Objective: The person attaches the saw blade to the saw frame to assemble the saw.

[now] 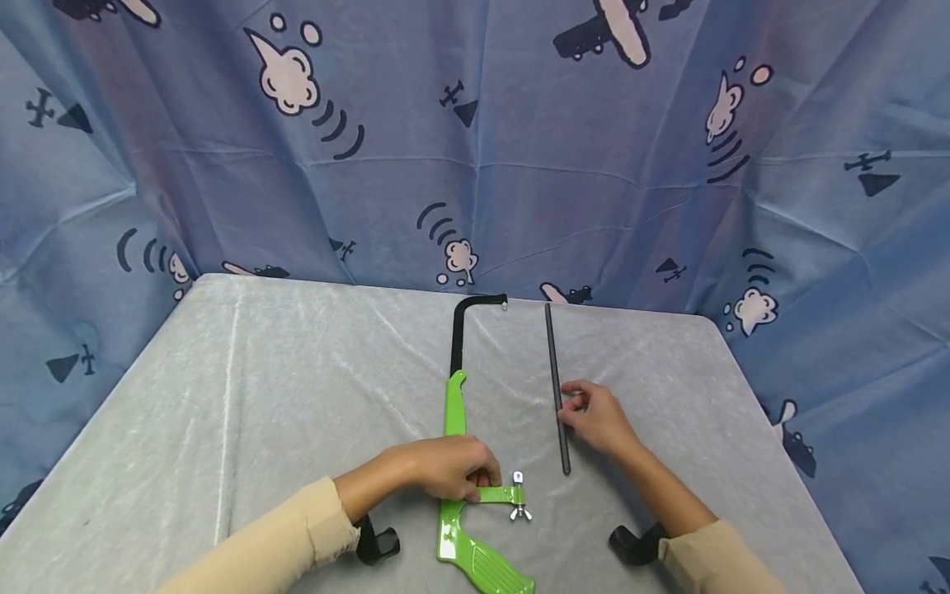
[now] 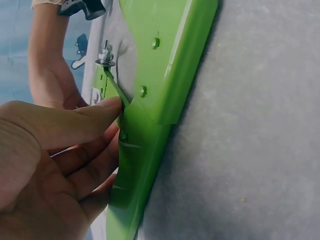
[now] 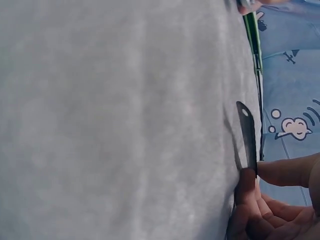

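A green hacksaw frame (image 1: pixel 455 406) with a black bow (image 1: pixel 458 337) lies on the table, its handle (image 1: pixel 491 568) toward me. My left hand (image 1: pixel 454 464) pinches the frame where the short arm with the wing nut (image 1: pixel 521 513) branches off. In the left wrist view, the thumb (image 2: pixel 100 117) presses one side of that arm and the fingers sit behind it. To the right, my right hand (image 1: pixel 598 419) pinches a narrow dark hacksaw blade (image 1: pixel 554 363) between thumb and fingers. The right wrist view shows a hole in the end of the blade (image 3: pixel 247 132), raised off the cloth.
A light grey velvety cloth (image 1: pixel 312 388) with creases covers the table. Behind it hangs a blue patterned curtain (image 1: pixel 549 206). Black wrist straps (image 1: pixel 377 543) show below both forearms, near the beige sleeves (image 1: pixel 297 528).
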`<state>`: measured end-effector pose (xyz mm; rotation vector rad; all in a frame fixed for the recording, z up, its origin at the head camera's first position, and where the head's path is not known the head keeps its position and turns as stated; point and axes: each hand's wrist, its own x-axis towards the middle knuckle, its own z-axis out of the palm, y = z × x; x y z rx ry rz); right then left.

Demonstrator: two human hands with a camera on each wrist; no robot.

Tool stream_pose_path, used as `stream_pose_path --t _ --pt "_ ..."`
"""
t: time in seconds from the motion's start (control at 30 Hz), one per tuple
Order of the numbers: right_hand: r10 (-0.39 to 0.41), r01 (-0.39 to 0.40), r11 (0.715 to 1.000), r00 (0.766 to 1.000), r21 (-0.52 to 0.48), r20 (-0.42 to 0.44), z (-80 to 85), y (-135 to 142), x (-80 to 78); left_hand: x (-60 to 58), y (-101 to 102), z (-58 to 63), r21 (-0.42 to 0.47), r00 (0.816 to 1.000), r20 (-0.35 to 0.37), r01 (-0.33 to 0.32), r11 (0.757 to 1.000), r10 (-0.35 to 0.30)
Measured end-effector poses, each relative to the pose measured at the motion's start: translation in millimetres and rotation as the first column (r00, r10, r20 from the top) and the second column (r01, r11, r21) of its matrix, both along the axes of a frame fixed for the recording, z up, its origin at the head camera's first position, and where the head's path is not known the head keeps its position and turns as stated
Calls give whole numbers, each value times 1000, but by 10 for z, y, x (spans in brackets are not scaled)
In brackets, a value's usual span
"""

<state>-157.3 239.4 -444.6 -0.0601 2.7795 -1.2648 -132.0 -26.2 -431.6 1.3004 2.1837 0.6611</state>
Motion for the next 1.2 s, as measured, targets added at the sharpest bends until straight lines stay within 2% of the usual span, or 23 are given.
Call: stream_pose_path --t 0.23,0.4,0.53,0.63,0.8,1.2 --pt "-35 53 992 988 -118 152 38 1 -10 9 23 23 -28 1000 -5 -6 1000 6" --pt "-29 63 983 980 -172 196 59 14 -7 13 30 32 -36 1000 0 -9 999 9" --pt "4 69 958 966 -277 257 57 39 -12 -1 35 27 -41 1000 3 -3 999 3" --pt "31 83 928 954 -364 298 57 53 -17 -13 45 21 -50 1000 7 4 999 -4" --pt "63 94 889 944 -448 323 59 53 -17 -26 66 23 -82 1000 -5 10 997 -10" --pt "110 62 862 946 -504 304 40 14 0 -20 82 34 -103 999 -33 11 995 -15"
